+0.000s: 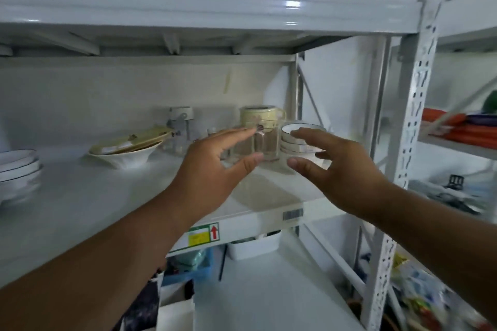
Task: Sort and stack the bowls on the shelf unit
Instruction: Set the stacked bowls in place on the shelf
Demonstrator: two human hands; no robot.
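- While you face the shelf unit (414, 126), both of your arms reach forward over its middle shelf (80, 196).
- Your left hand (215, 166) is spread, fingers straight and thumb apart, holding nothing; its fingertips lie in front of a clear glass mug (265, 146), and contact cannot be told.
- Your right hand (341, 169) is likewise spread and relaxed, with its fingers just in front of a stack of small bowls (298, 142); whether they touch it cannot be told.
- That stack, white with dark rims, stands at the far right of the shelf, just right of the glass mug.
- Behind the mug stands a cream cup (262, 115).
- A second stack of dark-rimmed white bowls (18, 169) sits at the left edge of the same shelf, well apart from the first.
- Between the two stacks, a wide white bowl (126, 154) holds tilted yellowish plates (134, 141).
- Farther back, near the middle, stands a clear jar with a white lid (181, 126).
- On the neighbouring rack at the right lie orange trays (457, 129).
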